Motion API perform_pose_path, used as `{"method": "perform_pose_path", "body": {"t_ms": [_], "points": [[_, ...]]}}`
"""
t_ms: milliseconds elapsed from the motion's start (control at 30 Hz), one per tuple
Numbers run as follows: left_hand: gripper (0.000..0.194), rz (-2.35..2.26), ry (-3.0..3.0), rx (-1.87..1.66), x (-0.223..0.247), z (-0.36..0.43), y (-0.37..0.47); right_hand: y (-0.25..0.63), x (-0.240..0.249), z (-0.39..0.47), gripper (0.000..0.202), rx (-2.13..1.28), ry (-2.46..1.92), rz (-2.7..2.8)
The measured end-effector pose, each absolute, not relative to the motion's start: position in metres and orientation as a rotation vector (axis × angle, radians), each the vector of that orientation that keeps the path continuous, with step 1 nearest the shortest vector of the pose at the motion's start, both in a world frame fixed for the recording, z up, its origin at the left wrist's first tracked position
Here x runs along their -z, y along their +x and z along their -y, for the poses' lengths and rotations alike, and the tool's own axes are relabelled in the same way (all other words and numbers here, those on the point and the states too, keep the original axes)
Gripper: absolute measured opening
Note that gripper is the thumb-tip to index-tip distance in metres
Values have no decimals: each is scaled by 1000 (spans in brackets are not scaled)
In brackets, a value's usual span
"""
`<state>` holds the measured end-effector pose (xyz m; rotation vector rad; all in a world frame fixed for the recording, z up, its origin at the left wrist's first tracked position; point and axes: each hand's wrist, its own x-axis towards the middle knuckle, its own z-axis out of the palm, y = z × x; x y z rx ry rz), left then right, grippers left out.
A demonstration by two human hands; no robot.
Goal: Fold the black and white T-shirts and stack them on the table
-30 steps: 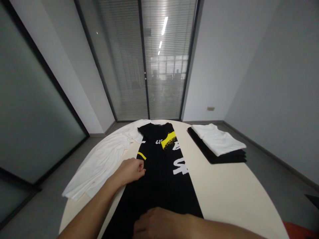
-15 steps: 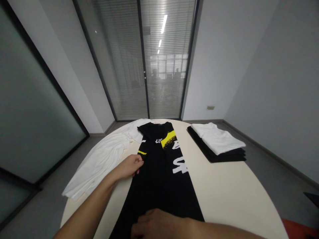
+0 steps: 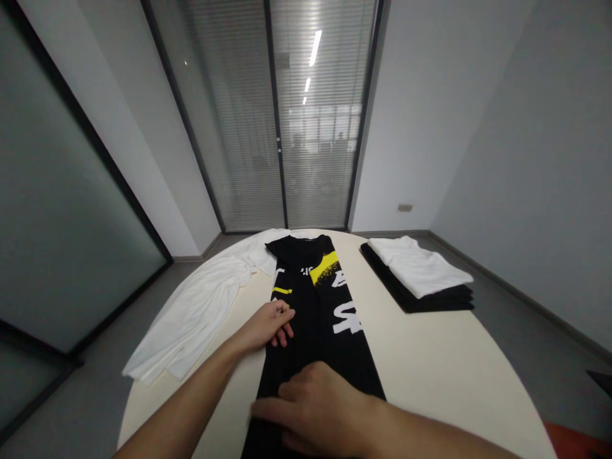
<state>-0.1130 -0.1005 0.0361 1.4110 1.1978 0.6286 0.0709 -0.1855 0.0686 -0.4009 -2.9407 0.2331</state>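
Note:
A black T-shirt (image 3: pixel 306 344) with white lettering and yellow marks lies lengthwise on the table, its sides folded inward into a long strip. My left hand (image 3: pixel 270 326) rests over its left edge, fingers loosely bent and a little apart, the tips on the black cloth. Closer to me, my right hand (image 3: pixel 318 408) is over the lower part of the shirt. Its index finger stretches leftward, slightly blurred, while the other fingers curl and are partly hidden. No cloth shows gripped in either hand.
On the round cream table (image 3: pixel 430 370), a spread white garment (image 3: pixel 201 299) lies along the left rim. A folded white garment (image 3: pixel 415 264) tops a stack of folded black clothes (image 3: pixel 435 301) at the right. Glass panels (image 3: pixel 315 178) stand beyond.
My left hand has shifted right, and the shirt's left side has moved inward, making the strip narrower. My right hand has moved slightly up and away from me, its index finger now extended.

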Motion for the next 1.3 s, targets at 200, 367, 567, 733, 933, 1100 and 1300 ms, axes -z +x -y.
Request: {"method": "perform_pose_path", "body": {"t_ms": [200,367,567,733,933,1100,1300], "points": [[39,-1227,1638,-733,-42,106,-110,96,-84,170,19,-602,-182,2971],[20,-1207,2306,-602,-46,118,-106,109,-90,163,26,-951,-462,3134],[32,-993,2654,-490,-44,121,-110,103,-82,166,17,-985,-415,3151],[17,-956,2687,-559,-41,117,-107,104,-87,165,13,-1169,-402,3107],[21,-1012,2648,-586,-34,119,-98,105,-87,160,11,-1333,-507,3164],[38,-1002,2624,-499,-32,121,-103,111,-89,152,19,-1398,-596,3077],[47,-1125,2562,-526,-30,118,-108,121,-89,141,37,-1167,-687,3030]]}}
